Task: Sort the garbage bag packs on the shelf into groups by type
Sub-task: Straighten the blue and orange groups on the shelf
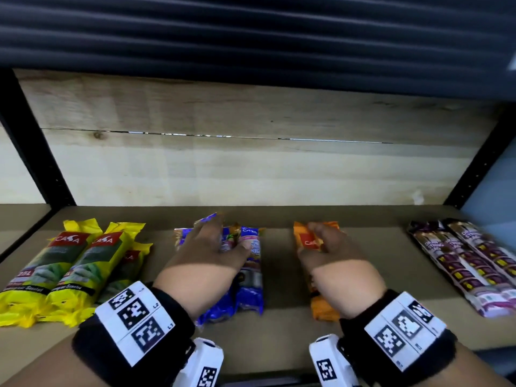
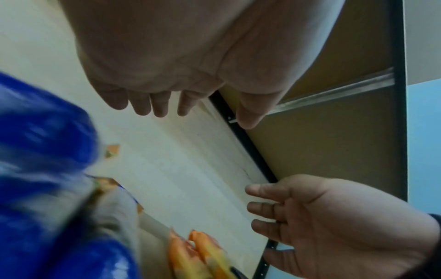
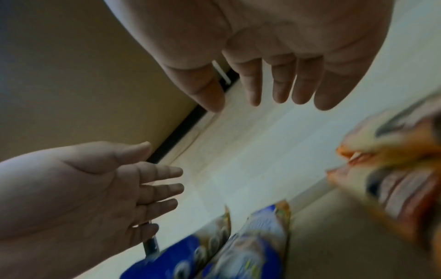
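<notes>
A: How are the hands held, and where are the packs found?

B: The left hand (image 1: 208,256) is seen spread flat above the blue packs (image 1: 250,272), fingers relaxed and holding nothing; the right hand (image 1: 331,256) is likewise slack-fingered over the orange packs (image 1: 321,303); the wrist views show both palms empty. Yellow packs (image 1: 69,269) are laid outboard of the left hand, purple packs (image 1: 472,269) outboard of the right, all on the shelf (image 1: 282,331).

A: How would a pack be expected to handle?

B: It is judged light, soft and slippery in its film wrap; a mid-length grasp across the width is advised, not the crimped ends.

A: And the lie?

B: Long axes are run front to back; the purple ones are slanted.
</notes>
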